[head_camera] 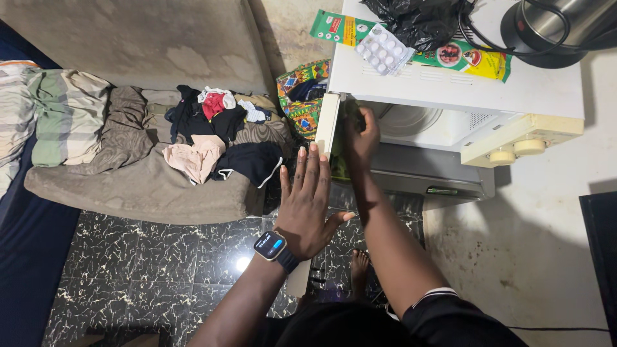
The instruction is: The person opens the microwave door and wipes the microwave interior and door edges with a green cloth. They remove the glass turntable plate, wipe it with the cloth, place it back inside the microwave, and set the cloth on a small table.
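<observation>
A white microwave oven [450, 87] stands at the upper right with its door [326, 125] swung open toward me. My left hand [308, 202], wearing a smartwatch on the wrist, lies flat with fingers spread against the outer side of the door. My right hand [361, 138] reaches into the oven opening and is closed on a green cloth [339, 160] near the door's hinge edge. The inside of the oven shows white, partly hidden by my right arm.
On the microwave lie a blister pack of white tablets [384, 48], a green and yellow packet [450, 56], a black plastic bag [418, 19] and an electric kettle [553, 29]. A couch [128, 180] with a pile of clothes [215, 132] stands at left. Black marbled floor tiles [160, 270] lie below.
</observation>
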